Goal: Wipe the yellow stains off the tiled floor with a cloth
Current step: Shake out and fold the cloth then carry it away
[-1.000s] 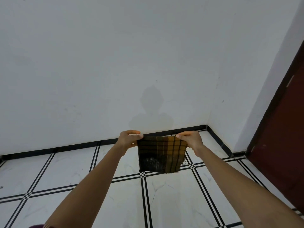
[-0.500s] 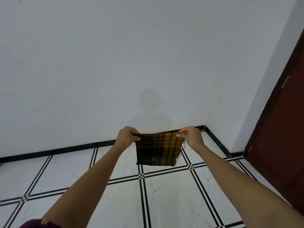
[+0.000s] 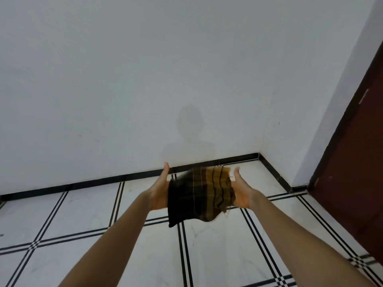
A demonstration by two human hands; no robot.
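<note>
A folded plaid cloth [image 3: 199, 195], dark brown with mustard-yellow stripes, lies across both my palms, held out in front of me above the tiled floor [image 3: 217, 255]. My left hand [image 3: 159, 193] supports its left edge with the fingers stretched forward. Under its right edge is my right hand [image 3: 242, 193], fingers also extended. The cloth's near edge droops below my hands. The floor is white marble tile with black double lines. I see no yellow stain on the part of the floor in view.
A white wall [image 3: 145, 79] rises straight ahead, with a black skirting strip [image 3: 103, 181] at its foot. It meets a side wall in a corner at the right. A dark red door [image 3: 356, 172] stands at the far right.
Before, both hands pinched the cloth's top corners and it hung down flat. Now the hands have turned palms inward and the cloth lies bunched across them, slightly lower.
</note>
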